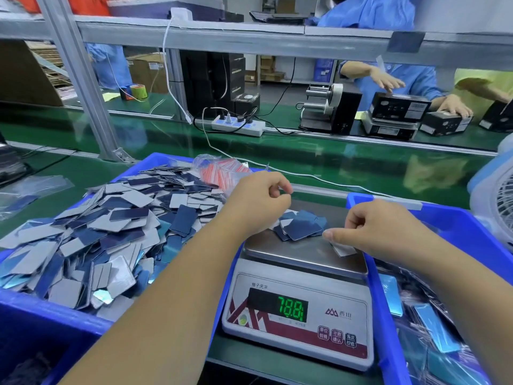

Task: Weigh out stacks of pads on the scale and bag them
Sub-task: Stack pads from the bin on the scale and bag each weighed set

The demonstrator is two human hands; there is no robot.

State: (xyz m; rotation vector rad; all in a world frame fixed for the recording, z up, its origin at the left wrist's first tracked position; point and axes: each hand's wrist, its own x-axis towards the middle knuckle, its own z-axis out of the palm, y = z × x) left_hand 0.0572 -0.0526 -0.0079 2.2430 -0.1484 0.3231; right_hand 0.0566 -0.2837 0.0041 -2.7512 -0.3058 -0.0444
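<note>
A small pile of blue and grey pads (301,227) lies on the steel platform of the white scale (305,257), whose green display reads about 78.8. My left hand (261,201) hovers over the platform's far left corner, fingers curled, with nothing visible between them. My right hand (383,232) pinches a single white-grey pad (344,250) at the platform's right edge. The blue bin (41,309) on the left is heaped with loose pads (111,232).
A second blue bin (385,315) on the right holds bagged pads (433,329). Clear red-striped bags (224,170) lie behind the left bin. A white cable (305,175) crosses the green belt. A fan (499,195) stands far right. People work across the belt.
</note>
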